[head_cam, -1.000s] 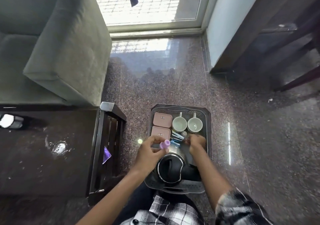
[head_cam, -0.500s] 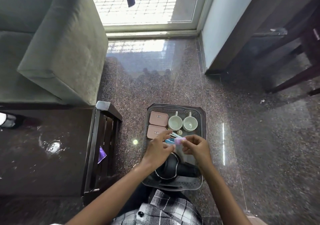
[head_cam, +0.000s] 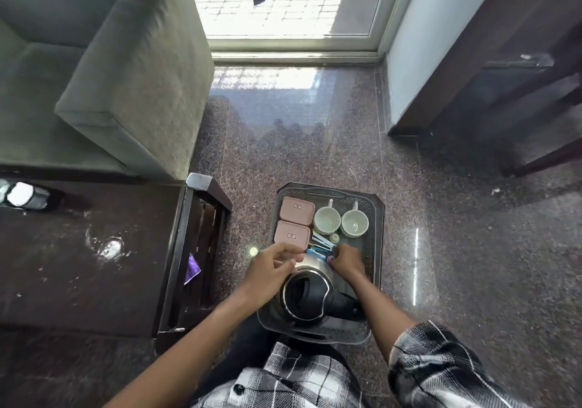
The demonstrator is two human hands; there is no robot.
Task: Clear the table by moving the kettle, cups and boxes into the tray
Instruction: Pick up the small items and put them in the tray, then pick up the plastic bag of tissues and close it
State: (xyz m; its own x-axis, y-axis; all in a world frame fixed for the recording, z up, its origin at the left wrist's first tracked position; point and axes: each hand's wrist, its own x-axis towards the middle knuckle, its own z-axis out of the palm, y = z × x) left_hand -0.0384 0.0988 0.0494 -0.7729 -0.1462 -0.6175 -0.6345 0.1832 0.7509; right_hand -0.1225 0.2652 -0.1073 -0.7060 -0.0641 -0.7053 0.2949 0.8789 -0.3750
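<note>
2 boxes [head_cam: 293, 222], 2 cups [head_cam: 340, 221], 1 kettle [head_cam: 307, 296] in tray [head_cam: 378, 218]; L hand [head_cam: 273, 267] curled, grasp unclear; R hand [head_cam: 348, 259] pinching purple bit [head_cam: 330, 259].

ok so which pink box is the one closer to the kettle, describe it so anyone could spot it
Find the grey tray on the floor. Two pink boxes sit along its left side, beside the white cups. It is the near pink box, whose front edge the left hand partly covers.

I can read no text here. Each of the two pink boxes, the far one [head_cam: 297, 210] and the near one [head_cam: 292, 235], carries a small rectangular label on its lid, but the marks are too small to make out.
</note>
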